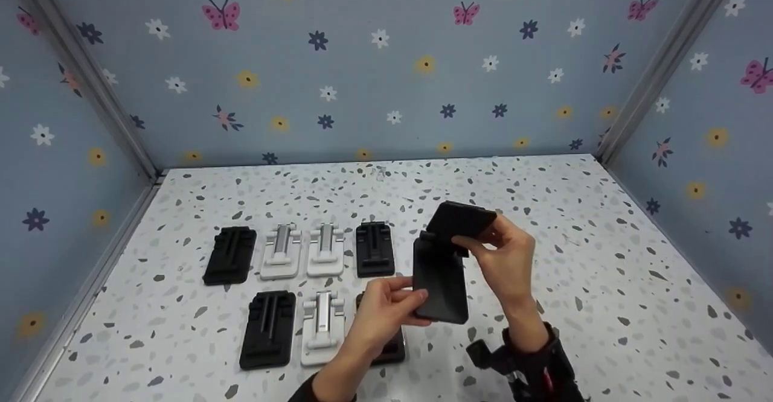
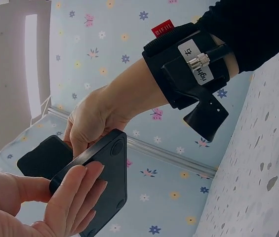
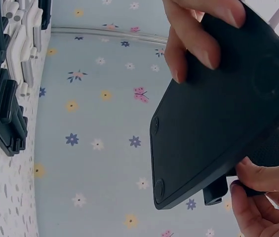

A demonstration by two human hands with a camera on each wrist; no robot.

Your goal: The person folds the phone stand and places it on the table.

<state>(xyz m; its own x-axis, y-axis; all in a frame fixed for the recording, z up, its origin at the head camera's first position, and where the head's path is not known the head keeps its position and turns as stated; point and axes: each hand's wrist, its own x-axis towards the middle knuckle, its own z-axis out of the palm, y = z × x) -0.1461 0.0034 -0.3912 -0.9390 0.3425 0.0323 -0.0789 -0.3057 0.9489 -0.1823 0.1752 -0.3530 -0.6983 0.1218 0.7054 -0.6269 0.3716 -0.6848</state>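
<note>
Above the table a black folding phone stand [image 1: 444, 281] is held unfolded, its upper plate tilted up from its base. My left hand [image 1: 386, 308] grips the lower left edge of the base, thumb on the inner face and fingers beneath. With thumb and fingers, my right hand [image 1: 504, 257] pinches the upper plate [image 1: 462, 220] near the hinge. In the right wrist view, the underside of the base [image 3: 218, 108] shows round pads at its corners. Part of the hinge is hidden behind the right thumb.
Folded phone stands lie in two rows on the speckled white table [image 1: 574, 239]: black ones [image 1: 229, 256] and white ones [image 1: 281, 251]. One black stand [image 1: 395, 347] is partly covered by my left hand. Patterned blue panels [image 1: 386, 76] wall the table's back and sides.
</note>
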